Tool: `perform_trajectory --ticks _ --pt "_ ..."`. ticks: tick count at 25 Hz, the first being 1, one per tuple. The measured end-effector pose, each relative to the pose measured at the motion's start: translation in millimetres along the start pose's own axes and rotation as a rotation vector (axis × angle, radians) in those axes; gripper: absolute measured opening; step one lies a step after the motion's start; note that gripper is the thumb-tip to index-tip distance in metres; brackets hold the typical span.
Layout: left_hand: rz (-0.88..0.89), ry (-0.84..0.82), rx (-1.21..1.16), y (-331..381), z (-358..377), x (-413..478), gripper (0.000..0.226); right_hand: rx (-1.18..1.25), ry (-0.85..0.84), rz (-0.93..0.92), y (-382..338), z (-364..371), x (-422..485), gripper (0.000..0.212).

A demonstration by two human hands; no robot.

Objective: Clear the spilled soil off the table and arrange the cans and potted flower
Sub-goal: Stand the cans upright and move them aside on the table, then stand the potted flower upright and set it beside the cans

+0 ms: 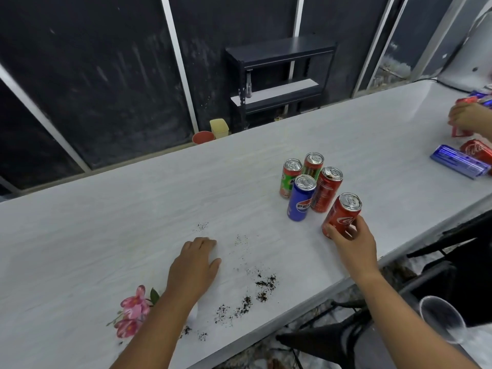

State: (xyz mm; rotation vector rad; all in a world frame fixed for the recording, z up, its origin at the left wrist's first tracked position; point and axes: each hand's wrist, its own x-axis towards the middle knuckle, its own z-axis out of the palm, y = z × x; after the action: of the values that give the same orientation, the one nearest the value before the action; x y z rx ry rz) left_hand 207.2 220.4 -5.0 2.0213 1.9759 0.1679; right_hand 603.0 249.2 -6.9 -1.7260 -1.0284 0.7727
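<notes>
The right hand [350, 242] is wrapped around a red cola can [341, 214], thumb on the left side and fingers curled round the right, the can upright or slightly tilted close to the tabletop's [133, 222] near-right edge. Just beyond it to the far left stand four upright cans in a tight cluster: a blue can [300, 198] nearest, a dark red can [325, 189] touching it on the right, and two green-and-red cans [290, 177] behind.

The left hand [197, 265] lies palm down and flat on the tabletop, fingers loosely together, holding nothing. Spilled soil [262, 286] is scattered in small dark patches to its right and toward the near edge, with fainter specks farther out.

A pink flower [133, 311] lies beside the left forearm near the near edge; its pot is hidden.

The whole left and far stretch of the tabletop is bare. At the far right end, another person's hand [466, 117] works among more cans, well apart.
</notes>
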Motion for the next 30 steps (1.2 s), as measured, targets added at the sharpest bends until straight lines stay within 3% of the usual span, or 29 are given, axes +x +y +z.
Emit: perform_trajectory --ticks 3,8,15,21,27,30 --pt "0.0 0.007 0.001 -1.0 1.2 -1.3 0.053 -0.048 -0.018 0.011 7.8 3.9 -4.7 0.069" --pt "0.015 -0.001 0.021 -3.0 2.7 -0.2 0.054 -0.185 0.009 0.018 18.4 12.8 -39.1 0.09" --pt "0.017 0.01 -0.063 -11.8 -11.1 -1.7 0.043 -0.591 -0.048 -0.084 17.6 20.6 -89.4 0.068" --pt "-0.12 0.218 -0.224 -77.9 -49.7 -31.2 0.032 -0.528 -0.292 -0.302 -17.0 70.5 -123.6 0.046" --pt "-0.343 0.307 -0.256 -186.3 -56.1 -80.6 0.028 -0.425 -0.568 -0.532 -65.5 147.2 -171.2 0.044" --pt "-0.364 0.329 -0.289 -221.9 -34.9 -111.0 0.027 -0.426 -0.705 -0.561 -77.7 171.7 -187.3 0.046"
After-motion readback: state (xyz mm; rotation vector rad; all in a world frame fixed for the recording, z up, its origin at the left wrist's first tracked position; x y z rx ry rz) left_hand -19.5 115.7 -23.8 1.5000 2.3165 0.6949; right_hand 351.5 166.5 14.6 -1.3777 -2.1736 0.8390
